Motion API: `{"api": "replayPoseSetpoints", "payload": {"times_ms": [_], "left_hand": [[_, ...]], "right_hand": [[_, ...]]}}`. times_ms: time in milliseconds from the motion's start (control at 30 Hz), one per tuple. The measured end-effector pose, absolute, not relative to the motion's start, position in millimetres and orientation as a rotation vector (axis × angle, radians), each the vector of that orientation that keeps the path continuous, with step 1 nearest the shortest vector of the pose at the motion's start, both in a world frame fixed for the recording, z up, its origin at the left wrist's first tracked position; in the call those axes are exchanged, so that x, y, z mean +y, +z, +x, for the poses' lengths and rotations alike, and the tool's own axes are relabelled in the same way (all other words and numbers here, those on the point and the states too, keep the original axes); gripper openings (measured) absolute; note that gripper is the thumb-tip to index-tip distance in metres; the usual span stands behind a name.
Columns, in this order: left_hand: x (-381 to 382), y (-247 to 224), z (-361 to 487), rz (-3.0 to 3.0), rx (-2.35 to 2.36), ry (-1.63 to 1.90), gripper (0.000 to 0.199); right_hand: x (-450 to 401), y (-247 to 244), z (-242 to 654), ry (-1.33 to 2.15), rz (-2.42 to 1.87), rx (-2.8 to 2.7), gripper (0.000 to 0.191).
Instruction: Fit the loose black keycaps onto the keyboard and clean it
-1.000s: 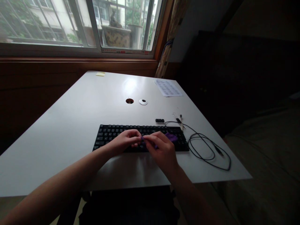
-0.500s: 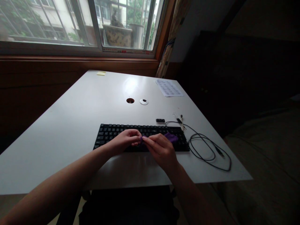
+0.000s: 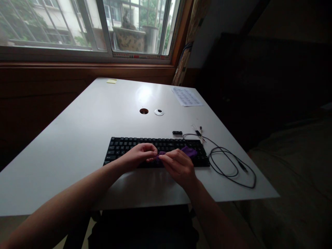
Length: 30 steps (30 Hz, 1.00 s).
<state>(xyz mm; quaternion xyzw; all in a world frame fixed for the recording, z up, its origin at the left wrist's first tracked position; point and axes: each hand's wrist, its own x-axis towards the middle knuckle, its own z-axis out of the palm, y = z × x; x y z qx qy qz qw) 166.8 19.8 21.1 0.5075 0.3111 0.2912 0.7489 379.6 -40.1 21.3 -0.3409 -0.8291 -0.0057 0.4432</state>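
A purple cloth (image 3: pixel 189 151) is gripped by my right hand (image 3: pixel 180 166), its thumb and fingers pinched together. One part of the cloth shows between the fingertips of both hands, and a larger part sticks out behind my right hand. Facing it from the left, my left hand (image 3: pixel 142 154) has its thumb and fingers closed close against the cloth. Whatever sits between those left fingers is too small and hidden to make out. Both hands are over the middle of a black keyboard (image 3: pixel 120 147), which they partly cover.
The keyboard lies on a white table (image 3: pixel 77 138). A black cable (image 3: pixel 223 150) coils at the right. Behind the keyboard are a small black block (image 3: pixel 177 132) and some small thin items (image 3: pixel 199 133). Farther back are a round cover (image 3: pixel 159 112), a table hole (image 3: pixel 144 111) and printed paper (image 3: pixel 186 97).
My right fingertips have shifted slightly right, away from the left ones, and more purple cloth shows between the hands. My left hand stays nearly still.
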Motion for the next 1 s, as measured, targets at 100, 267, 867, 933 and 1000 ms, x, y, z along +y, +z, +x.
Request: {"api": "replayPoseSetpoints", "payload": {"times_ms": [100, 267, 867, 933, 1000], "left_hand": [[21.2, 19.5, 166.6, 1.045, 0.666, 0.649, 0.026], [22.6, 16.5, 166.5, 1.008, 0.651, 0.655, 0.026], [19.7, 18.9, 166.0, 1.137, 0.680, 0.639, 0.025], [19.4, 19.6, 166.1, 1.127, 0.674, 0.637, 0.023], [19.2, 20.3, 166.2, 1.122, 0.677, 0.638, 0.022]], "right_hand": [[-40.8, 21.1, 383.6, -0.015, -0.841, -2.037, 0.031], [-42.5, 21.3, 388.5, -0.003, -0.913, -1.908, 0.033], [-36.9, 22.5, 372.5, -0.018, -0.880, -1.996, 0.029], [-37.9, 22.6, 373.0, -0.037, -0.848, -2.024, 0.030], [-38.4, 22.4, 373.1, -0.041, -0.821, -2.042, 0.031]]}}
